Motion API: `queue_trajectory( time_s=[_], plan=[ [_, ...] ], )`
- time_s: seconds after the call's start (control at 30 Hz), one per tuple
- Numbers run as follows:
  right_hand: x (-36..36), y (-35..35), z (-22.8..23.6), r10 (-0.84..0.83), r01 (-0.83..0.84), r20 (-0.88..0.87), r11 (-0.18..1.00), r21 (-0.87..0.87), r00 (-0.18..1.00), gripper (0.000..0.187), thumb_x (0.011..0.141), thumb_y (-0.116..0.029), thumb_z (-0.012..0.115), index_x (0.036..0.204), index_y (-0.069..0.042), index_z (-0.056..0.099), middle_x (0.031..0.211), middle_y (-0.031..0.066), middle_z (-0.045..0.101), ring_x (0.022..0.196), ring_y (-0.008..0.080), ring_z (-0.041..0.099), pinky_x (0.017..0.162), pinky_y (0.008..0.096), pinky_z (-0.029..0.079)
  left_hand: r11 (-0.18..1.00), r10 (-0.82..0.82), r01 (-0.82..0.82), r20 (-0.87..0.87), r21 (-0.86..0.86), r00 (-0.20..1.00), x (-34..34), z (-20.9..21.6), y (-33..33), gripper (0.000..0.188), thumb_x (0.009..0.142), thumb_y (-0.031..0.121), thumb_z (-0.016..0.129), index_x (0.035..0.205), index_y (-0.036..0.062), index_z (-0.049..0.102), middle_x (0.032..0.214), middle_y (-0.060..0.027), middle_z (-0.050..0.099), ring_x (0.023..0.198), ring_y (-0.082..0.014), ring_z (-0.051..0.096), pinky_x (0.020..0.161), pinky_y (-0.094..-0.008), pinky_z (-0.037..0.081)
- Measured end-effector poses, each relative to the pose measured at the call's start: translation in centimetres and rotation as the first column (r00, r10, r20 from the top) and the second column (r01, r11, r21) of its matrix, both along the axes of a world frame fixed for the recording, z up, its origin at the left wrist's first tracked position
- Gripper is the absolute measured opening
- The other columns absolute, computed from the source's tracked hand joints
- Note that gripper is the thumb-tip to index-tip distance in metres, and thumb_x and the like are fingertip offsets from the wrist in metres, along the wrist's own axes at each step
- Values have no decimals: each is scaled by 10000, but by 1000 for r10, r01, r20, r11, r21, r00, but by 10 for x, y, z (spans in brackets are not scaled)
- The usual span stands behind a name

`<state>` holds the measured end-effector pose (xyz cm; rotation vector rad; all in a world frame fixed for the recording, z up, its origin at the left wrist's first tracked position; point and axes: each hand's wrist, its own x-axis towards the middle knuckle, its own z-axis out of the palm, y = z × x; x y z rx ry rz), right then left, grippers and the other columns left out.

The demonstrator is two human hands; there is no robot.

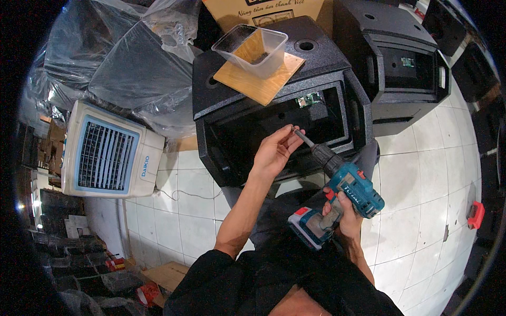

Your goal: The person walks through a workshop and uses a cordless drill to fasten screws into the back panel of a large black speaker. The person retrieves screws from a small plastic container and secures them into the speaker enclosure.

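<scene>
My right hand (346, 215) grips the handle of a teal and black cordless drill (352, 181), its battery pack hanging to the left. The drill's long bit points up and left. At the bit's tip, the thumb and fingers of my left hand (275, 150) are pinched together; whatever they hold is too small to make out. Both hands are over the near side of a black speaker cabinet (332, 55) with an open rectangular recess. Inside the recess a small green circuit board (310, 100) shows. On the cabinet's top, a clear plastic tub (274, 55) with small dark bits stands on a wooden board (253, 89).
A second black cabinet (392, 113) stands at the far right. To the left is a white and blue air cooler (150, 158), with plastic-wrapped stacks (126, 68) behind it. A cardboard box (321, 16) stands at the back. A red object (475, 215) lies on the tiled floor (411, 210).
</scene>
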<state>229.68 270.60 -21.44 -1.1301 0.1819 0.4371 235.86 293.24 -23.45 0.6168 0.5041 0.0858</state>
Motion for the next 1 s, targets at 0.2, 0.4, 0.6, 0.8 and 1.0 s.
queue_trajectory(
  time_s=[0.2, 0.4, 0.6, 0.8, 1.0],
  plan=[
    [-1, 3, 6, -2, 2, -1, 1000, 20, 1000, 270, 873, -155, 556, 1072, 28, 552, 931, 139, 650, 573, 159, 570, 550, 291, 480, 986, 41, -44, -17, -159, 999, 1, -2, 3, 179, 889, 81, 562, 1015, -45, 556, 994, -128, 599, 975, -265, 600, 888, -367, 514],
    [1, 3, 3, 5, -5, 34, 1000, -9, 999, 283, 871, -166, 562, 1075, 28, 553, 952, 142, 648, 580, 157, 564, 557, 295, 477, 986, 49, -50, -11, -158, 999, 2, -8, 3, 182, 891, 98, 566, 1010, -39, 556, 1003, -125, 603, 979, -268, 601, 881, -363, 518],
    [3, 5, -10, 26, -26, -3, 1000, -8, 1000, 343, 860, -205, 582, 1118, 9, 510, 925, 153, 627, 573, 165, 556, 532, 295, 475, 999, 23, -23, 4, -47, 1000, 6, -12, 4, 184, 895, 122, 563, 1014, -18, 562, 1024, -125, 612, 982, -252, 605, 864, -351, 520],
    [10, 32, -16, -100, 105, -79, 993, 59, 992, 230, 887, -175, 559, 1054, -18, 533, 904, 128, 639, 547, 148, 552, 495, 280, 463, 994, -85, 84, 19, 74, 996, 28, -26, 6, 197, 908, 150, 538, 1014, -14, 561, 1014, -132, 621, 977, -259, 610, 844, -344, 523],
    [35, 88, -28, -260, 301, -221, 937, 179, 940, 329, 887, -170, 583, 1189, -118, 463, 910, 92, 617, 563, 129, 537, 507, 269, 471, 982, -190, 188, -91, -28, 978, 85, -81, 33, 167, 907, 126, 517, 986, -15, 560, 997, -153, 611, 949, -276, 607, 862, -395, 505]
  ],
)
